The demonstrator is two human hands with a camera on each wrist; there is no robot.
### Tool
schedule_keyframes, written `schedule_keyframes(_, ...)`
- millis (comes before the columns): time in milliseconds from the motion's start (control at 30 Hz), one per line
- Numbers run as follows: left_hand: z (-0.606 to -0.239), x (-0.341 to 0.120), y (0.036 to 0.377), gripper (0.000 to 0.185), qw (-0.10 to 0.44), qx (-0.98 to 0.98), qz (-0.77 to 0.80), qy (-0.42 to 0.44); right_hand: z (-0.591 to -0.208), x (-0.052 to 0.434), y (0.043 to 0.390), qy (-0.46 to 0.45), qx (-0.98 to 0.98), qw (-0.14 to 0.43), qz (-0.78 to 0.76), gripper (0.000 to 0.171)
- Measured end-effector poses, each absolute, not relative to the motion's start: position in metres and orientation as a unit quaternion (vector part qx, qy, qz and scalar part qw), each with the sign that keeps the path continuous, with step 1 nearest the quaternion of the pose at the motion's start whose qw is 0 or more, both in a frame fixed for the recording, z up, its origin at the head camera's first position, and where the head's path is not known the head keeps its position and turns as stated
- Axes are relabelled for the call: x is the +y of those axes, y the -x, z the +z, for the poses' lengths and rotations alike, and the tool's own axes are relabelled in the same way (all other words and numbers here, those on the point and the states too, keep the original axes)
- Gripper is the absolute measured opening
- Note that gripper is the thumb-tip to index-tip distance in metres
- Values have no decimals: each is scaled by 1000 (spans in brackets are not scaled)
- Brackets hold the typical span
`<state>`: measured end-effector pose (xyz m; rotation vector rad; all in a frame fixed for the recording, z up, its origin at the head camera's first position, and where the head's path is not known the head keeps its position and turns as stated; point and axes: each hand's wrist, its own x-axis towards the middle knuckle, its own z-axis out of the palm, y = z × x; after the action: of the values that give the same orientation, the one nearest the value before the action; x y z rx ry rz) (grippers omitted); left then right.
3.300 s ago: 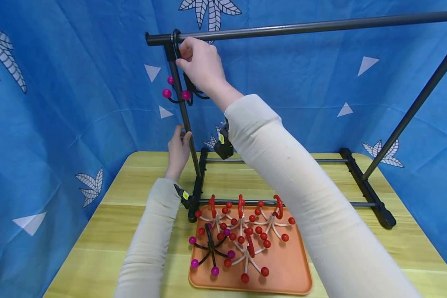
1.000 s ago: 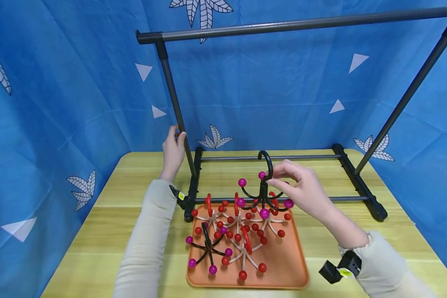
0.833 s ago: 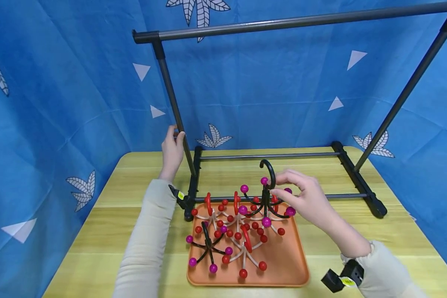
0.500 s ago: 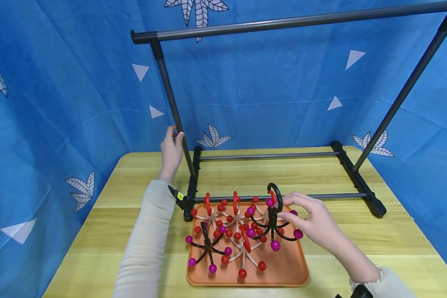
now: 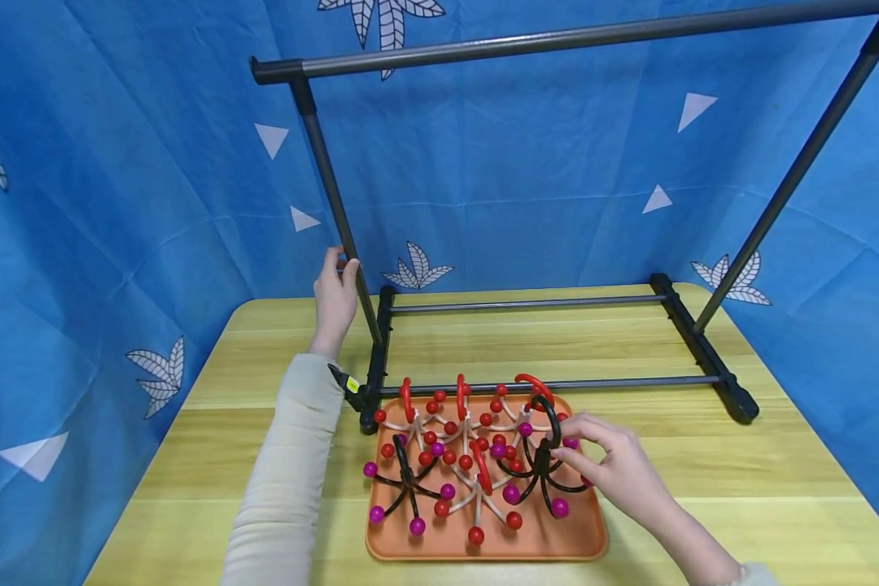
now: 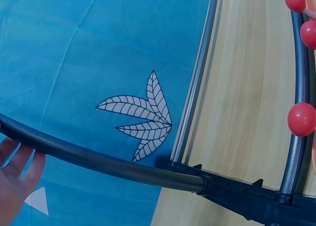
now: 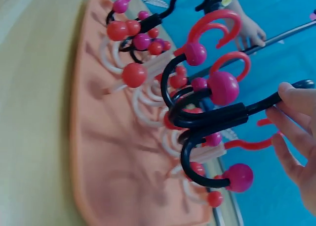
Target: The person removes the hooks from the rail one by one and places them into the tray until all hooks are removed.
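Note:
My right hand (image 5: 618, 468) pinches the stem of a black multi-arm hanging hook (image 5: 542, 462) with magenta ball tips, upright over the right part of the orange tray (image 5: 571, 537). In the right wrist view, thumb and fingers hold the hook (image 7: 217, 118) just below its curved top, its ball-tipped arms close over the tray. Another black hook (image 5: 408, 480) stands at the tray's left. Several white hooks with red curved tops and red balls, one of them a white hook (image 5: 478, 486) near the front, crowd the tray. My left hand (image 5: 334, 301) grips the left post (image 5: 330, 179) of a dark metal rack.
The rack's top bar (image 5: 557, 41) spans above the tray, nothing hanging on its visible length. Its base rails (image 5: 630, 382) lie on the wooden table (image 5: 776, 521), right behind the tray. A blue patterned curtain (image 5: 557, 163) surrounds the back and sides.
My right hand has taken the black hook off the left end of the top bar and brought it down to the tray's right side. My left hand stays on the post.

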<state>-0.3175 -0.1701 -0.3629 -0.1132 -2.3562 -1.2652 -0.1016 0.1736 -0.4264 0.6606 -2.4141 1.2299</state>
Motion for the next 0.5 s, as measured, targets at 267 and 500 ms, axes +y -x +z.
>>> schedule_keyframes(267,-364,-173,315,44,227,-854,-466,40,-450,173,92,-208,-861,168,434,21)
schedule_keyframes(500,-361,-175,314,43,211,-852,-478,36,-464,177,85,-181,-865,168,437,23)
